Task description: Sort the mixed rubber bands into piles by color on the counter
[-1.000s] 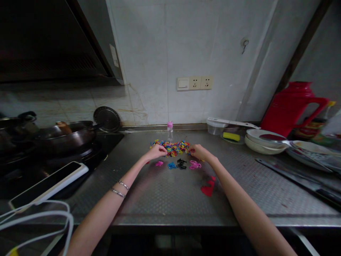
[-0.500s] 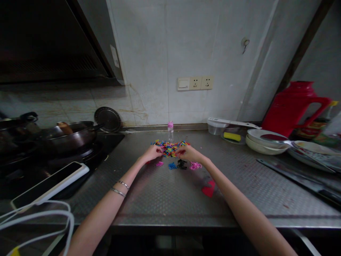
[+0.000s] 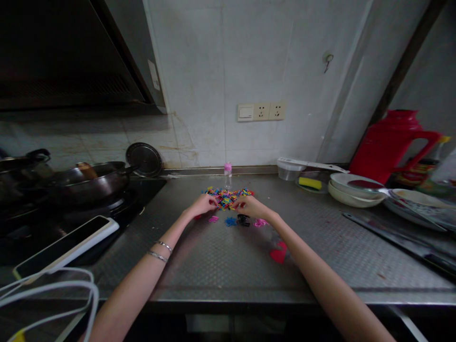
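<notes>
A loose pile of small, brightly coloured rubber bands [image 3: 226, 198] lies on the metal counter. At the pile's left edge is my left hand [image 3: 204, 204], fingers curled together at the bands. My right hand [image 3: 252, 207] reaches in from the other side, its thumb and fingers bent and closed at the pile; what either pinches is too small to make out. In front of the pile sit sorted little heaps: pink bands [image 3: 213, 219], blue bands [image 3: 231, 222], black bands [image 3: 243, 220] and more pink bands [image 3: 260, 222]. Something red is partly hidden under my left hand.
Behind the pile stands a small pink-capped bottle [image 3: 228, 175]. A red heart-shaped piece [image 3: 278, 252] lies beside my right forearm. Rightward are bowls [image 3: 356, 191], a knife [image 3: 395, 240] and a red thermos [image 3: 390, 145]. A stove with a pan [image 3: 101, 183] and a white device [image 3: 67, 244] are left.
My right hand's fingers have shifted slightly at the pile. My left hand stays almost where it was, and the small heaps look about the same.
</notes>
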`<state>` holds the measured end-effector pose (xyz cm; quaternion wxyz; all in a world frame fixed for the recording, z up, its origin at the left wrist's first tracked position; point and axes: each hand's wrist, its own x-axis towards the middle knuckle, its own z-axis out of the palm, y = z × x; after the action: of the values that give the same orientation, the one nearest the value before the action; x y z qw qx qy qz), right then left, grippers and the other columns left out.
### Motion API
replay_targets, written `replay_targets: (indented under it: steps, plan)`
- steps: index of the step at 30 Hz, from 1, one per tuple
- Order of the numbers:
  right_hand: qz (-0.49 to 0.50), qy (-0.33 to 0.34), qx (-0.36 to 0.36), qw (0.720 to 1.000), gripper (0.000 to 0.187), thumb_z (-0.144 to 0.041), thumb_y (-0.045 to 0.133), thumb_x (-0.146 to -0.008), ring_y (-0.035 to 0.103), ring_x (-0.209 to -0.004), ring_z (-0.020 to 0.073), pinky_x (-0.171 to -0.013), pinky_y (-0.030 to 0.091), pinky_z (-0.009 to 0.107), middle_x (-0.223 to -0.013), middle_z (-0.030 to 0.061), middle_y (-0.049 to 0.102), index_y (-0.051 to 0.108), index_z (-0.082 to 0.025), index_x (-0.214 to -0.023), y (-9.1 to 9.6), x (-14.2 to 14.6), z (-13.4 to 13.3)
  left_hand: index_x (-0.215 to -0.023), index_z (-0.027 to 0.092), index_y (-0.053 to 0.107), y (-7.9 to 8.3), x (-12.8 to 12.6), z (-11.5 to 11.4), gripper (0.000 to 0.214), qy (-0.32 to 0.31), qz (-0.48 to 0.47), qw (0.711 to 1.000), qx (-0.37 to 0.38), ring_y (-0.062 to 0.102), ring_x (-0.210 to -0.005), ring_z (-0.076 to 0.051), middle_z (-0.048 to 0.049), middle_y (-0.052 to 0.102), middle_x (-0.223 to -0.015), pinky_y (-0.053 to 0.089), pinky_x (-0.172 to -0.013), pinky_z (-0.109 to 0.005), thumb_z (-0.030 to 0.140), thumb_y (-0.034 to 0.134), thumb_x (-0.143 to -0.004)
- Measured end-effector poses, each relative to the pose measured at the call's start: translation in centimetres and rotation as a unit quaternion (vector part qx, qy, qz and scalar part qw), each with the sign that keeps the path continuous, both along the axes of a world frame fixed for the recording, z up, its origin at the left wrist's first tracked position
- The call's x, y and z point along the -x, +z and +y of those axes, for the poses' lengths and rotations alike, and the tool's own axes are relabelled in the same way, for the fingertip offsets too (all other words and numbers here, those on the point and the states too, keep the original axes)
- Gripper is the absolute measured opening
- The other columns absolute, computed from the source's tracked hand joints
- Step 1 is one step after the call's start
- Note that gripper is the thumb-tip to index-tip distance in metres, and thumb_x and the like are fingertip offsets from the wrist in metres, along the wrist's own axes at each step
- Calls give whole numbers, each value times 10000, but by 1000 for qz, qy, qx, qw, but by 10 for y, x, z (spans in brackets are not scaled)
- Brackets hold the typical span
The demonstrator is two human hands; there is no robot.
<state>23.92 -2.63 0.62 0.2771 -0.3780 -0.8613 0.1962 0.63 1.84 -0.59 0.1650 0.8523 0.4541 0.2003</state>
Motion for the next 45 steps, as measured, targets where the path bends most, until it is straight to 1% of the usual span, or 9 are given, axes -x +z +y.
replay_targets:
  steps: [3, 8, 12, 22, 30, 34, 37, 43, 45]
  plan:
    - [-1, -9, -7, 1000, 244, -122, 484, -674, 544, -677, 105, -624, 394, 188, -788, 23, 659, 678, -141, -820, 1, -6, 3, -784, 147, 688, 0, 0, 0, 179, -26, -11, 1000, 6, 554, -665, -123, -25, 661, -755, 383, -637, -202, 177, 565, -657]
    - [-21, -50, -13, 998, 237, -148, 478, -694, 523, -645, 100, -608, 377, 184, -735, 2, 653, 690, -160, -799, 3, -15, 4, -731, 129, 679, -1, 1, 0, 166, -10, -12, 1000, -2, 553, -644, -123, -29, 657, -723, 385, -640, -208, 212, 546, -676]
    - [-32, -82, -21, 996, 229, -166, 483, -703, 511, -618, 96, -585, 368, 182, -702, -2, 648, 693, -167, -796, 3, -22, 6, -705, 125, 673, 2, 2, -2, 172, -5, -25, 1000, 6, 548, -633, -120, -25, 653, -706, 385, -640, -209, 237, 546, -677]
    - [-33, -101, -7, 994, 221, -166, 487, -699, 523, -618, 99, -583, 376, 183, -717, 4, 658, 693, -166, -780, -3, -29, 14, -686, 116, 669, 6, 4, -2, 180, -6, -30, 1000, 0, 544, -614, -121, -23, 640, -656, 373, -607, -209, 225, 528, -668]
    - [-42, -124, -6, 991, 222, -156, 486, -688, 544, -653, 108, -602, 388, 184, -752, -2, 667, 691, -177, -771, -5, -31, 14, -694, 114, 684, 16, 9, -1, 194, 30, -42, 999, 0, 547, -613, -128, -28, 646, -651, 384, -610, -218, 234, 535, -662]
    - [-44, -124, -8, 991, 228, -149, 484, -686, 553, -671, 114, -614, 393, 186, -771, -1, 668, 690, -182, -777, -5, -33, 15, -722, 114, 691, 19, 12, 0, 191, 53, -47, 997, -23, 563, -635, -143, -55, 664, -696, 390, -614, -226, 211, 532, -675]
    - [-47, -125, -8, 991, 229, -149, 485, -686, 555, -681, 116, -619, 395, 187, -775, 3, 666, 689, -181, -785, -5, -33, 15, -733, 114, 692, 19, 14, 2, 187, 57, -49, 996, -44, 567, -634, -146, -63, 666, -705, 392, -619, -228, 196, 531, -683]
    - [-53, -127, -15, 990, 224, -148, 485, -687, 543, -646, 109, -606, 392, 185, -748, 2, 663, 689, -177, -775, -4, -31, 12, -764, 122, 689, 18, 16, 3, 201, 61, -38, 993, -90, 559, -661, -143, -72, 659, -758, 390, -630, -227, 242, 538, -708]
    - [-55, -125, -18, 990, 225, -150, 483, -688, 541, -641, 108, -609, 392, 186, -745, 1, 663, 690, -177, -774, -4, -31, 12, -768, 139, 690, 18, 17, 3, 198, 74, -31, 992, -96, 555, -672, -139, -65, 658, -776, 390, -641, -226, 256, 544, -707]
